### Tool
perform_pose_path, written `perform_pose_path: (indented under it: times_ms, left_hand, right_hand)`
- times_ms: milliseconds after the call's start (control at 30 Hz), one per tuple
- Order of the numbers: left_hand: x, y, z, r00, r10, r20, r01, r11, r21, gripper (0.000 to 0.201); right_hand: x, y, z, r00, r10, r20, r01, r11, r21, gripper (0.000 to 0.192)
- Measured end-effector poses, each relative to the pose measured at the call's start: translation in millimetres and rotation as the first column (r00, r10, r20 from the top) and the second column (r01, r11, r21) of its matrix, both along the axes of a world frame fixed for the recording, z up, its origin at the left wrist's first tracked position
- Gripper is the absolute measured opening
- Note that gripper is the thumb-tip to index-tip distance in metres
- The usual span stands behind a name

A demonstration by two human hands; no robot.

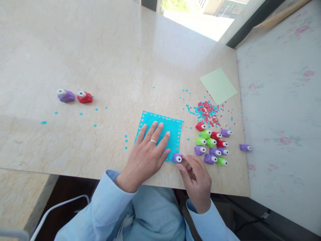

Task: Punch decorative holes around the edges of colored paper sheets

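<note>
**Pinch on punch at the sheet's lower right corner**

Right hand (197, 177) pinches a small purple punch (177, 157) between thumb and fingertips; fingers closed on its body. Punch sits on the lower right corner of the blue sheet (173, 129), its white button facing up. Long axis of the punch runs roughly 3 to 9 o'clock, nose pointing toward 9, in over the sheet edge.

Left hand (147, 150) lies flat, palm down, fingers spread, pressing the sheet onto the table (105, 60); it grips nothing. It is touching distance from the punch, at the punch's 9 o'clock. Ring on one finger.

Sheet edges along the top and right side already carry rows of small cut-outs. From the grip, the sheet lies toward 10–11 o'clock.

Cluster of spare punches (213, 145), red, green and purple, just at 3 o'clock of the right hand. Confetti (207, 112) at 1 o'clock, green sheet (218, 85) beyond it. Two more punches (74, 96) well apart at 10 o'clock.
</note>
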State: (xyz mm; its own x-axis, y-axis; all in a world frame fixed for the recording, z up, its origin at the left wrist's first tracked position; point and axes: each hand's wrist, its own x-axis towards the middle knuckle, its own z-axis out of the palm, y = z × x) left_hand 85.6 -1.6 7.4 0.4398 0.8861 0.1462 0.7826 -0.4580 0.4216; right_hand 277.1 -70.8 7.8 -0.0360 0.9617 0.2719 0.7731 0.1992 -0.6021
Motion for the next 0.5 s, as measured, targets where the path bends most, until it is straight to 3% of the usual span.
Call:
perform_pose_path:
  times_ms: [233,500]
  left_hand:
    - [0.2,-0.2,-1.9,1.000,-0.002,-0.014,0.003,0.999,0.040,0.047]
    - [-0.1,0.0,-4.4,0.998,-0.005,-0.055,0.010,0.995,0.100,0.047]
  right_hand:
    - [-1.1,-0.9,6.6,0.949,-0.169,-0.268,0.131,0.979,-0.155,0.019]
    - [2.2,30.5,36.9,0.885,-0.216,-0.413,0.007,0.892,-0.453,0.033]
